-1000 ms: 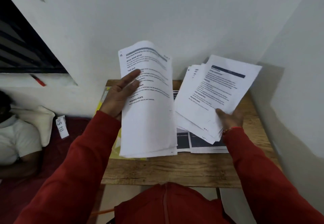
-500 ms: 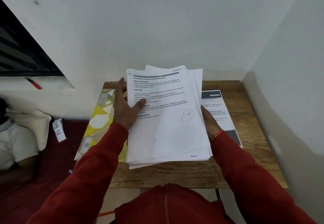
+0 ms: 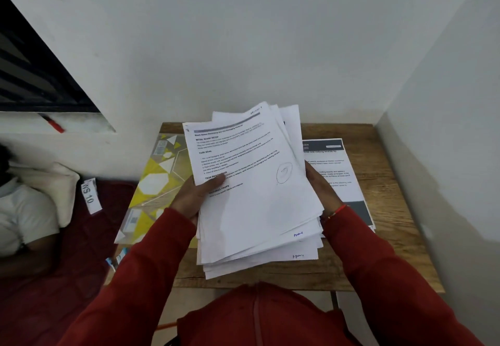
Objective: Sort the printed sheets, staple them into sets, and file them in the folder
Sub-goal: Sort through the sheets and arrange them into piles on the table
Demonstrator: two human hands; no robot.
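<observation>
Over the wooden counter in the corner of the room, I am holding one thick, ragged stack of printed sheets, its edges fanned and uneven. My left hand grips the stack's left edge, thumb laid across the top page's text; my right hand clasps the right edge, fingers tucked under where I cannot see them. The top page carries a pen-circled mark. On the counter to the left lies the yellow patterned folder, shut and overhanging the counter edge. To the right lies a printed sheet with dark bands, flat on the wood, partly under the stack. By my reckoning the job is barely begun: the sheets are one unsorted bundle, I see no stapled sets, no stapler in view, and nothing filed. Sorting, stapling and filing all remain.
</observation>
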